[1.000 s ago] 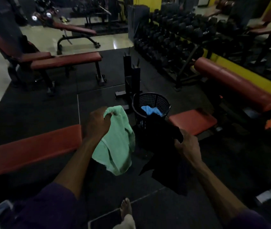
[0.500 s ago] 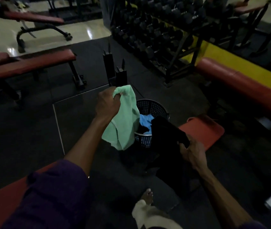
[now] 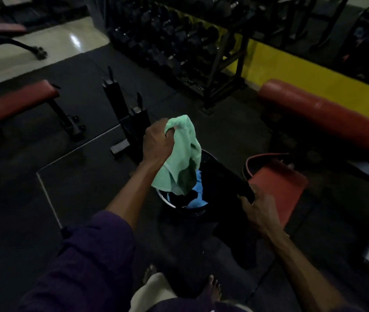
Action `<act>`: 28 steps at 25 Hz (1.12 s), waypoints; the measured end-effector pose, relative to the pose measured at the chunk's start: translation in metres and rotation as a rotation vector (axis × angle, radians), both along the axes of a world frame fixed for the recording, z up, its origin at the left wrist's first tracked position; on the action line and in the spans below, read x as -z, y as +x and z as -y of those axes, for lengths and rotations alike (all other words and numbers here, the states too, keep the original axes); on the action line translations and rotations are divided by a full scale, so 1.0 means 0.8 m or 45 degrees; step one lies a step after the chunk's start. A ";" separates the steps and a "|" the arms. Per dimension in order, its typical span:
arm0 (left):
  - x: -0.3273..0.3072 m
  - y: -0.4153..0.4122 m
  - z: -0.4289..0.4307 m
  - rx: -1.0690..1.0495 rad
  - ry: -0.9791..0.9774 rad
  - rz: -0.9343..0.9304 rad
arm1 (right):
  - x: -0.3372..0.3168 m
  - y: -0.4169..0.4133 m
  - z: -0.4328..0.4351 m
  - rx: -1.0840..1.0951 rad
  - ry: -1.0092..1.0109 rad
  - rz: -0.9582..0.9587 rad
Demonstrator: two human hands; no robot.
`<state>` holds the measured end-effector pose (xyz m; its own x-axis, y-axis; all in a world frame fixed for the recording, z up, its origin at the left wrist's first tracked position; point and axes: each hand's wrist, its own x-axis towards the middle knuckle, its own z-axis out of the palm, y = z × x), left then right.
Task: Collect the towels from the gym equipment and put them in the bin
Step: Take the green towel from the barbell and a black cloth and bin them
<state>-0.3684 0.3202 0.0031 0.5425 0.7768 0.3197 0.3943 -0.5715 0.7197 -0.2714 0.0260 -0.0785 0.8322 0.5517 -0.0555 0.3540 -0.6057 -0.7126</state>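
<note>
My left hand (image 3: 157, 143) grips a light green towel (image 3: 183, 158) by its top and holds it right above the black mesh bin (image 3: 206, 157) on the floor; the towel's lower end hangs into the bin's mouth. A blue towel (image 3: 198, 194) lies inside the bin. My right hand (image 3: 259, 209) holds a black towel (image 3: 230, 179) at the bin's right rim; the cloth drapes over the rim and down the bin's near side.
A red bench seat (image 3: 275, 183) sits just right of the bin, with a long red pad (image 3: 323, 113) behind it. A black upright stand (image 3: 122, 113) rises left of the bin. A dumbbell rack (image 3: 179, 41) fills the back. Another red bench (image 3: 14, 102) stands at left. My bare feet (image 3: 212, 289) are close to the bin.
I have stepped closer to the bin. My left hand carried the green towel from beside the bin to right over its mouth. My right hand kept the black towel at the rim.
</note>
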 end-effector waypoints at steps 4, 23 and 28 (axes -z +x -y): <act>0.046 0.039 -0.058 0.168 -0.152 -0.080 | 0.008 0.010 -0.056 0.083 -0.074 0.017; 0.136 0.067 -0.293 0.423 -0.248 -0.411 | -0.009 0.077 -0.392 0.289 -0.069 0.024; 0.168 0.096 -0.292 0.586 -0.168 -0.566 | 0.077 0.093 -0.378 0.189 -0.397 -0.213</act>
<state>-0.2917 0.5535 -0.1314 0.8876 0.4508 -0.0943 0.4067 -0.6710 0.6200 -0.1967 0.3286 -0.1402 0.8670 0.3612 -0.3433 0.1407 -0.8384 -0.5266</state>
